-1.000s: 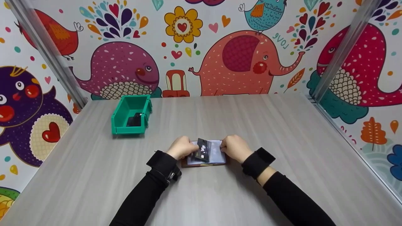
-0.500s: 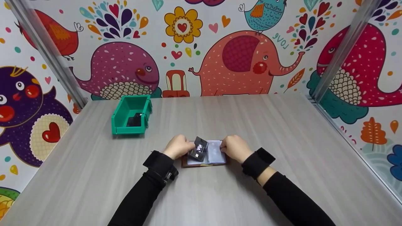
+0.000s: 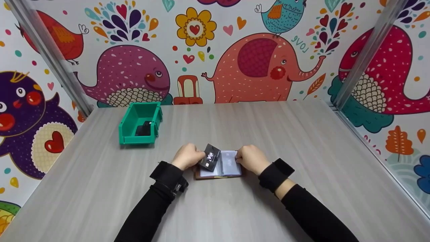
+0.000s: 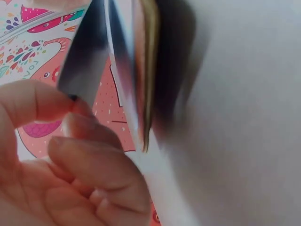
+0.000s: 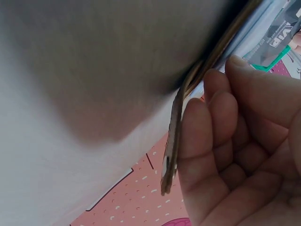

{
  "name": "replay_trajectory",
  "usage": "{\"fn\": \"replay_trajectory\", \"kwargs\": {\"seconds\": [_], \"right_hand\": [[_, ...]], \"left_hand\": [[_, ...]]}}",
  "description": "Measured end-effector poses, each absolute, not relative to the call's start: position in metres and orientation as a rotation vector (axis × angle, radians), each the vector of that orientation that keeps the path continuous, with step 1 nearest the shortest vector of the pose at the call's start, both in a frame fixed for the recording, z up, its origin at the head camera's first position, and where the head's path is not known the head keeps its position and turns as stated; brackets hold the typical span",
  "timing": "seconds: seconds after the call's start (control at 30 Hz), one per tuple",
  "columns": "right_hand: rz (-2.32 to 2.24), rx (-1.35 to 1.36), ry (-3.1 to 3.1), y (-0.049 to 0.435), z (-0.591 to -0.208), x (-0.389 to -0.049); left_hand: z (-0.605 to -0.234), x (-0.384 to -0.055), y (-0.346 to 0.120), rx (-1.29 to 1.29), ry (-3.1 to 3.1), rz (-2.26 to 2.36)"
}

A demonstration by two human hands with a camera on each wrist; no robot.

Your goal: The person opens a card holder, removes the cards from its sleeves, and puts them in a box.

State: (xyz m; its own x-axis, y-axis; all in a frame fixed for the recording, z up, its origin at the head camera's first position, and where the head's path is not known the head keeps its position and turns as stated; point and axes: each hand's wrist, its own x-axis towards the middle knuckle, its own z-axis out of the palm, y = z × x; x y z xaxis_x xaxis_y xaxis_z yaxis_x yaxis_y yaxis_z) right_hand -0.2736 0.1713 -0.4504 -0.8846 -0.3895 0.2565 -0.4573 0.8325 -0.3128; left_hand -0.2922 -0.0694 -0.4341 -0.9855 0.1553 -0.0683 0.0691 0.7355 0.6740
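Between my left hand's (image 3: 187, 157) thumb and finger is a black card (image 3: 211, 157) marked "VIP", tilted above the left side of an open card holder (image 3: 231, 165). The holder has clear plastic sleeves and a brown cover, and lies on the table. In the left wrist view the card (image 4: 87, 61) stands apart from the holder's edge (image 4: 149, 80) at its lower end. My right hand (image 3: 252, 158) pinches the right side of the holder. From the right wrist, its thumb and fingers close on the sleeves beside the brown cover (image 5: 173, 146).
A green bin (image 3: 138, 139) stands at the back left of the table, with black cards (image 3: 143, 129) lying inside. Patterned walls (image 3: 191, 67) rise behind and at both sides of the grey wood-look table (image 3: 228, 208). Metal posts (image 3: 47, 53) run up the corners.
My left hand has moved a little left and upward with the black card, which has turned and come further off the sleeves. The right hand and holder have stayed put.
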Motion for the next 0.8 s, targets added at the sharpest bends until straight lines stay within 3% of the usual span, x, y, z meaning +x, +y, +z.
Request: {"fn": "replay_trajectory", "kwargs": {"seconds": [0.8], "right_hand": [[0.535,0.645,-2.829,0.171,-0.452,-0.273]], "left_hand": [[-0.399,-0.322,-0.134,0.025,2.959,0.935]]}}
